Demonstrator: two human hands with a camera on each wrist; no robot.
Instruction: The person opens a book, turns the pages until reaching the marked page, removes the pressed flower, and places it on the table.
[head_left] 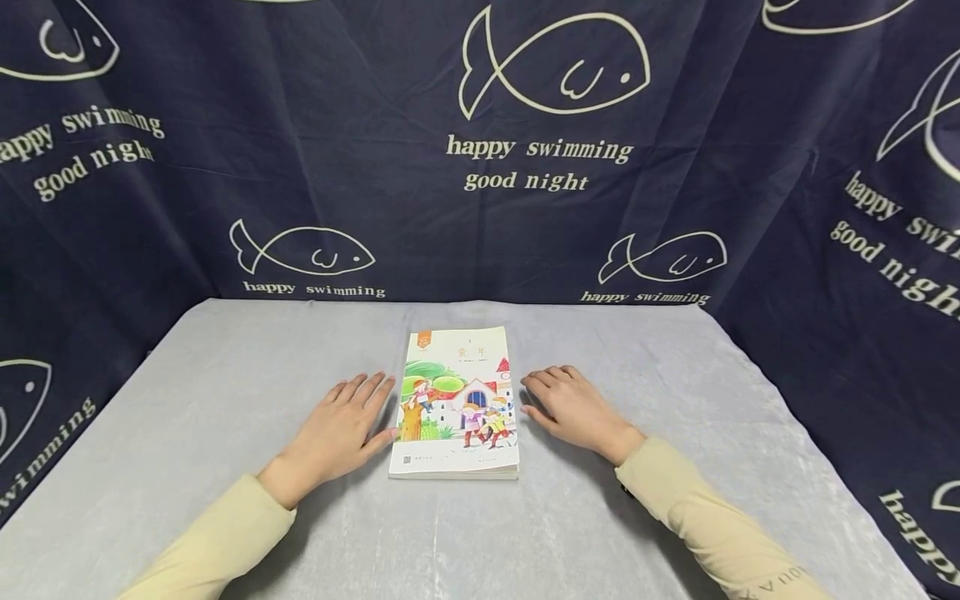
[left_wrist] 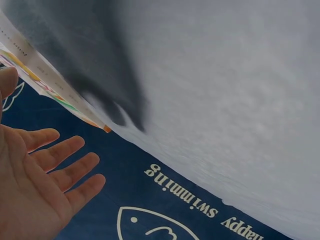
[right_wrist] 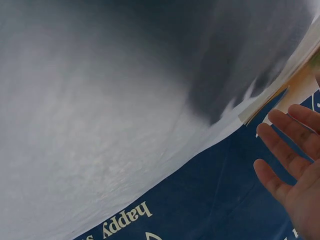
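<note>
A paperback book (head_left: 459,408) with a cartoon cover of children, trees and a red-roofed house lies closed and face up at the middle of the table. Left of it is my left hand (head_left: 339,429), palm down with its fingers extended and the thumb by the book's left edge. My right hand (head_left: 573,408) is on the other side, a small gap from the right edge, its fingers relaxed. Neither hand holds anything. In the left wrist view the book's side (left_wrist: 50,75) shows beyond the spread fingers; the right wrist view catches only a corner of the book (right_wrist: 295,82).
A grey cloth (head_left: 225,392) covers the table. Behind it and at both sides hangs a dark blue curtain (head_left: 420,242) printed with white fish outlines and lettering. Beige sleeves (head_left: 690,500) cover both forearms.
</note>
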